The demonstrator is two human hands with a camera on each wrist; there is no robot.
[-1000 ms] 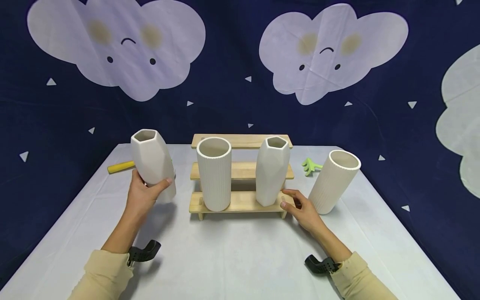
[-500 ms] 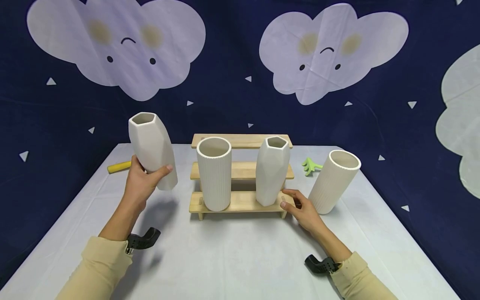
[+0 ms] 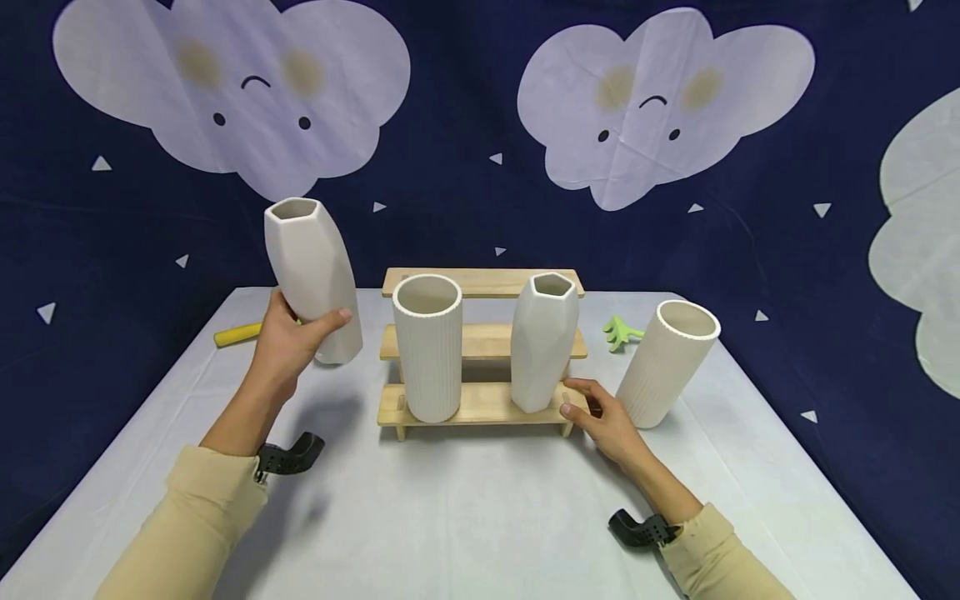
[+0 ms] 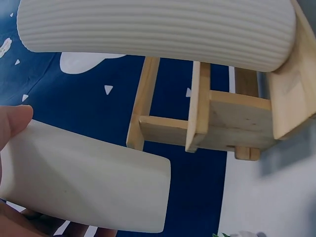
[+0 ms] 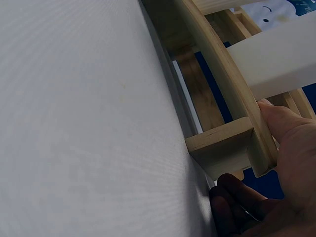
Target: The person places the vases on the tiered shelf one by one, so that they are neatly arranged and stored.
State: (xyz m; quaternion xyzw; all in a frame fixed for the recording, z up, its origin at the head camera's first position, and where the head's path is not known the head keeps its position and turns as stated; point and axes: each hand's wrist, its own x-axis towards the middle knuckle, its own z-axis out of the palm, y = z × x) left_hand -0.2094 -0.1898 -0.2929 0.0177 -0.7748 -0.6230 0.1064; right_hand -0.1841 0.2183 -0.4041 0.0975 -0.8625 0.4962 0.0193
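Observation:
My left hand [image 3: 288, 342] grips a white faceted vase [image 3: 313, 267] by its lower half, thumb across the front, and holds it in the air left of the wooden tiered stand [image 3: 480, 406]. In the left wrist view that vase [image 4: 94, 177] lies sideways beside the stand's steps. On the stand's lowest step are a white ribbed cylindrical vase [image 3: 427, 358], at left, and a second faceted vase [image 3: 544, 346], at right. My right hand [image 3: 611, 425] holds the right end of that step. The right wrist view has the thumb [image 5: 279, 118] against the board, other fingers curled below.
Another ribbed vase [image 3: 667, 367] stands on the table just right of my right hand. A green toy rake [image 3: 619, 333] lies behind it. At the far left a yellow handle [image 3: 237, 334] lies on the white tablecloth [image 3: 480, 517]. A dark blue cloud-print curtain hangs behind.
My left hand has raised the faceted vase steadily and shifted it slightly right, off the table. The right hand, the stand and the other vases have stayed put.

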